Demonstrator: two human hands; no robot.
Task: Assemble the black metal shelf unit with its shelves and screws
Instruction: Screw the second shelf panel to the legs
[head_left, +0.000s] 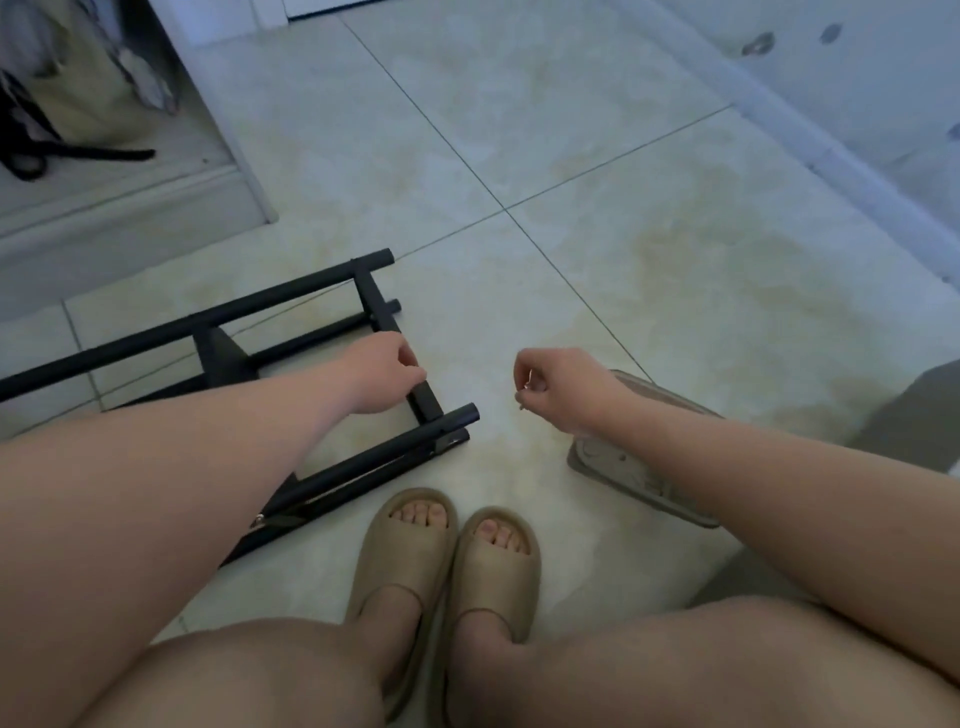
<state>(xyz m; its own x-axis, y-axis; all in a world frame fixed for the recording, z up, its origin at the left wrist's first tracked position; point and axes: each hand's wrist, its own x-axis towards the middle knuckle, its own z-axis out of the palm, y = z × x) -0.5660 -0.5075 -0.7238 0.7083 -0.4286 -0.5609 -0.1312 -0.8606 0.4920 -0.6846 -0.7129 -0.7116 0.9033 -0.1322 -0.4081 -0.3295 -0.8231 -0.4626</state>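
The black frame (218, 322) runs off the left edge, and the left arm (208, 457) covers some of its near bars. The right hand (563, 387) pinches a tiny shiny thing (525, 388), too small to tell. The right arm (753, 467) hides part of a grey flat thing (618, 462).

I get clear floor (571, 156) 12 to 2 o'clock | frame (291, 289) blocks 9 to 10 | box (613, 462) at 4 | slippers (493, 566) at 6
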